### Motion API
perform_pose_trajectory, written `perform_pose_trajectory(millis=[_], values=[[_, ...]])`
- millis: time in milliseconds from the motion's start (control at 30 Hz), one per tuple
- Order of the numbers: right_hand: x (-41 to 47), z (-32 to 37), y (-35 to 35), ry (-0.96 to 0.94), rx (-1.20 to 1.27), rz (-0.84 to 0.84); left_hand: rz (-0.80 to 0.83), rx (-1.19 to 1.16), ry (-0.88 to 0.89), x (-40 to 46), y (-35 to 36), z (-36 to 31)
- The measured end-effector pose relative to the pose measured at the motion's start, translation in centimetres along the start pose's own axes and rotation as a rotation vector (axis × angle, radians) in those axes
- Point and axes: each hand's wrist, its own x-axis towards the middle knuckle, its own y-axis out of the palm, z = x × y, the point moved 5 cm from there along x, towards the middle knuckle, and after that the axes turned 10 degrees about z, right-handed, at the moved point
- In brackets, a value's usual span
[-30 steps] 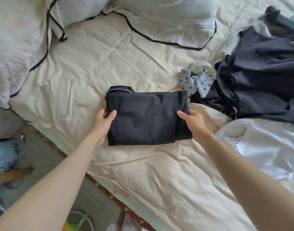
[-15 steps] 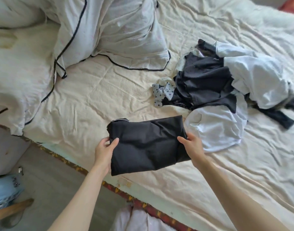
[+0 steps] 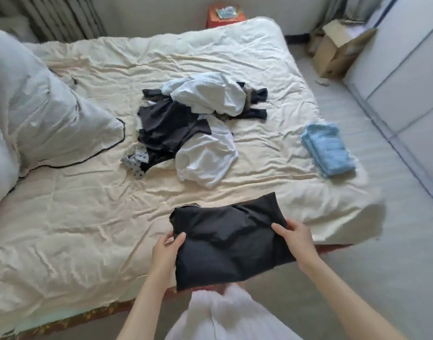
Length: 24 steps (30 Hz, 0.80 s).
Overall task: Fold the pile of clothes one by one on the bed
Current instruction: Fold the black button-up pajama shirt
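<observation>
A: What's lying on the bed (image 3: 88, 217)?
B: A pile of clothes (image 3: 191, 128) is sitting mid-bed, and blue folded clothes (image 3: 327, 148) are lying near the right edge.
A: And the folded black garment (image 3: 230, 244)?
B: It's hanging over the near edge. The left hand (image 3: 165, 251) is grasping its left side, and the right hand (image 3: 297, 239) is grasping its right.

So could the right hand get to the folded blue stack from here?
Probably not yet: the right hand grips the folded black garment, and the blue stack lies apart, further up the bed. Nothing lies between them.
</observation>
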Motion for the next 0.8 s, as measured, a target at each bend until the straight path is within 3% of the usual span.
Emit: perform_pose_trajectory(millis=[200, 333, 800], values=[[-5.0, -4.5, -12.4, -0.022, 0.178, -0.304, 0.269, 0.219, 0.047, -1.2, 13.7, -2.1], [-7.7, -7.9, -20.3, 0.007, 0.258, -0.419, 0.394, 0.319, 0.069, -2.9, 23.1, -2.1], [-14.1, -17.4, -49.8, 0.054, 0.327, -0.694, 0.593, 0.514, 0.208, -9.8, 57.1, 4.6]])
